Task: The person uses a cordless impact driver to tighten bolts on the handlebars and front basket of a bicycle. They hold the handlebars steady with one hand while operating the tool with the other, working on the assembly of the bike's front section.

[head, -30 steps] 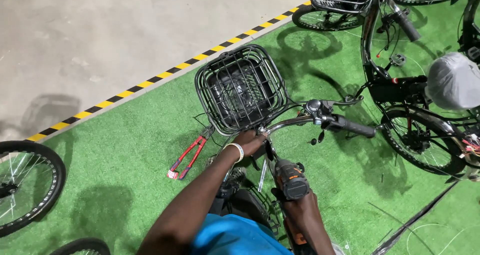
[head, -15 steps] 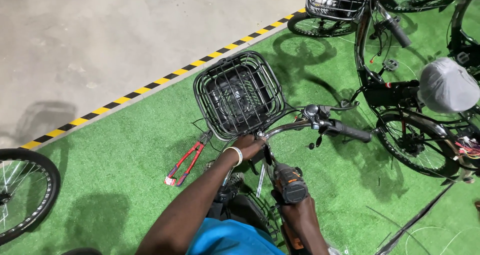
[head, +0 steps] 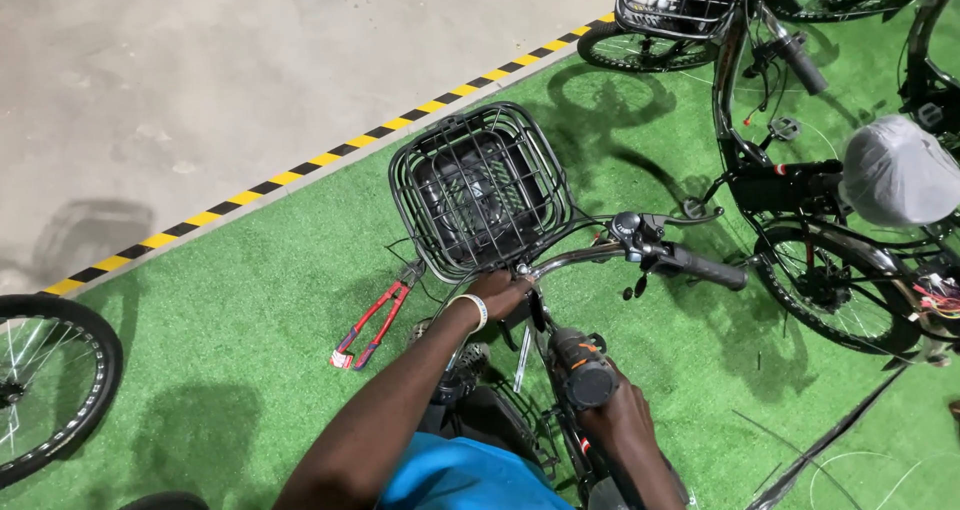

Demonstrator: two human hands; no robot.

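Note:
My left hand [head: 500, 292], with a white band on the wrist, grips the middle of the handlebar [head: 640, 250] of a black bicycle, just behind its black wire basket [head: 478, 190]. My right hand [head: 625, 420] is closed on the handle of a black and orange power drill [head: 580, 368], which points toward the handlebar stem beside my left hand. The right handlebar grip [head: 705, 267] and brake lever stick out to the right. My blue shirt hides the frame below.
Red-handled bolt cutters [head: 375, 315] lie on the green turf left of the bike. More bicycles [head: 800, 180] stand at the right, one with a wrapped saddle [head: 895, 170]. A wheel [head: 55, 390] is at the left edge. A yellow-black stripe [head: 300, 175] borders the concrete floor.
The view has drifted slightly, so everything sits a little lower and to the left. Both hands keep their hold; the drill stays at the stem.

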